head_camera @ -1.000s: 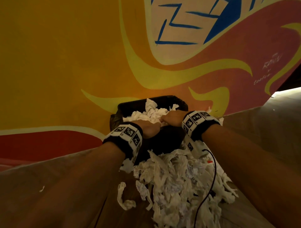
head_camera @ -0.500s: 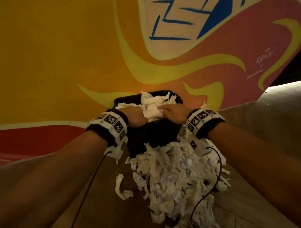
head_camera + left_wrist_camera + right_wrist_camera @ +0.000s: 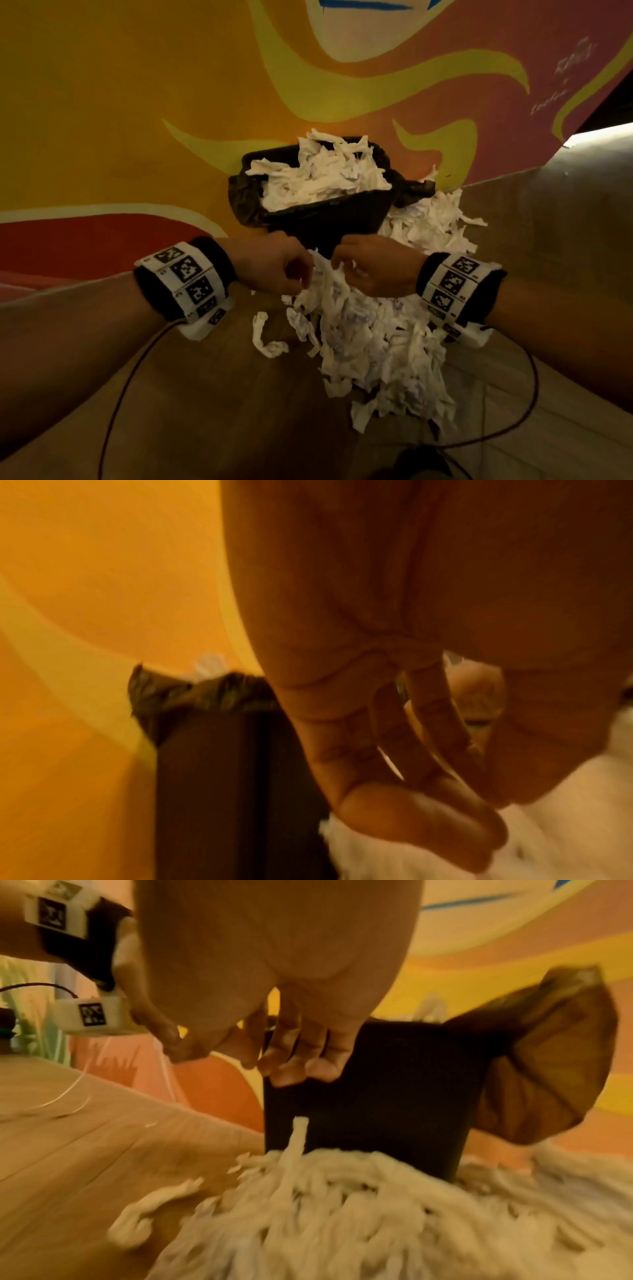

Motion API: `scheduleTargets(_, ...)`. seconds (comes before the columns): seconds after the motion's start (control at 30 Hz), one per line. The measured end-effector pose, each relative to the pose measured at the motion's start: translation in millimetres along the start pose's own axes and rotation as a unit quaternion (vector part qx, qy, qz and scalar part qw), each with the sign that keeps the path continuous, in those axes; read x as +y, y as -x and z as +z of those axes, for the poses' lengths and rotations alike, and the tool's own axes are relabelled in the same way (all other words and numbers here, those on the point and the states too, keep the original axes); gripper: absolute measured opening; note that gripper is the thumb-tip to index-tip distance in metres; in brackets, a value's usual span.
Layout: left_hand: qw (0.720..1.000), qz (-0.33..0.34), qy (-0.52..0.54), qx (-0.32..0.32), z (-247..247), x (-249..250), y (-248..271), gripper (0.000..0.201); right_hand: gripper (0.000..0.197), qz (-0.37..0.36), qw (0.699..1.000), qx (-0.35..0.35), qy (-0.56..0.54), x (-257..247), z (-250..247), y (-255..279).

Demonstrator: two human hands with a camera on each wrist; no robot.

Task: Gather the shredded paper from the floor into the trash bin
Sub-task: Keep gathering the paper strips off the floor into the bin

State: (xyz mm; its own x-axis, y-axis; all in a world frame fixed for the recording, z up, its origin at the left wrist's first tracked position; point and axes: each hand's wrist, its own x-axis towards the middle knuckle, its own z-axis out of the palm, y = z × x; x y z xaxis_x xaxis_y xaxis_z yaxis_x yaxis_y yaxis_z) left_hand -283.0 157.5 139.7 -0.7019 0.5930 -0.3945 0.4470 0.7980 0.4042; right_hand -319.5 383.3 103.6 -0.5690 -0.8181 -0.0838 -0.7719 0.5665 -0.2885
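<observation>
A black trash bin [image 3: 325, 219] stands against the painted wall, heaped with white shredded paper [image 3: 322, 174]. A big pile of shreds [image 3: 376, 342] lies on the floor in front of it and along its right side. My left hand [image 3: 274, 263] and right hand [image 3: 373, 270] hang side by side just above the pile's far end, in front of the bin. In the right wrist view the right hand [image 3: 291, 1056] has loosely curled fingers and holds nothing, over the pile [image 3: 342, 1218] and before the bin [image 3: 369, 1096]. The left hand [image 3: 411, 750] is likewise loosely curled and holds nothing.
The bin's dark liner [image 3: 414, 188] flaps out at the right [image 3: 548, 1056]. A single loose strip [image 3: 267, 342] lies left of the pile on the wooden floor [image 3: 205, 394]. Thin cables [image 3: 130, 377] trail from both wristbands. The painted wall [image 3: 137, 102] rises behind.
Both hands have come out of the bin's top and dropped to just above the floor pile. The paper they pressed stays heaped in the bin.
</observation>
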Motion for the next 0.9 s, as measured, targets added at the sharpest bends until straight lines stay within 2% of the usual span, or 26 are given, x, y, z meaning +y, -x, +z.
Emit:
scheduleTargets(0.1,0.996,-0.024,-0.049,-0.071,47,-15,-8,0.033,0.028,0.010,0.992,-0.124,-0.013,-9,28,5)
scheduleTargets(0.23,0.988,-0.042,-0.114,-0.095,107,-33,-16,0.079,0.045,-0.010,0.975,-0.223,-0.007,-20,67,9)
scheduleTargets(0.33,0.983,-0.061,-0.136,-0.110,136,-48,-22,0.096,0.060,-0.028,0.959,-0.281,-0.014,-30,92,11)
scheduleTargets(0.4,0.982,-0.054,-0.155,-0.091,148,-55,-26,0.092,0.074,-0.024,0.946,-0.322,0.038,-32,108,12)
scheduleTargets(0.47,0.976,-0.042,-0.209,-0.049,160,-59,-29,0.080,0.078,-0.018,0.929,-0.355,0.104,-33,122,10)
scheduleTargets(0.53,0.968,-0.023,-0.249,-0.032,170,-62,-32,0.069,0.076,-0.024,0.917,-0.369,0.151,-32,131,9)
scheduleTargets(0.63,0.967,-0.012,-0.256,0.017,177,-71,-35,0.049,0.060,-0.054,0.925,-0.333,0.172,-27,132,7)
scheduleTargets(0.67,0.970,-0.013,-0.240,0.022,179,-72,-35,0.043,0.053,-0.054,0.929,-0.324,0.167,-25,131,7)
scheduleTargets(0.73,0.993,-0.043,-0.098,0.043,184,-73,-32,0.033,0.045,-0.057,0.933,-0.311,0.175,-21,131,7)
scheduleTargets(0.8,0.993,-0.084,0.007,0.077,190,-73,-29,0.031,0.044,-0.060,0.931,-0.304,0.194,-18,131,7)
scheduleTargets(0.87,0.993,-0.096,0.033,0.061,185,-72,-19,0.028,0.053,-0.043,0.933,-0.307,0.181,-15,133,9)
scheduleTargets(0.9,0.991,-0.107,0.055,0.050,184,-72,-17,0.030,0.064,-0.036,0.934,-0.314,0.166,-15,136,10)
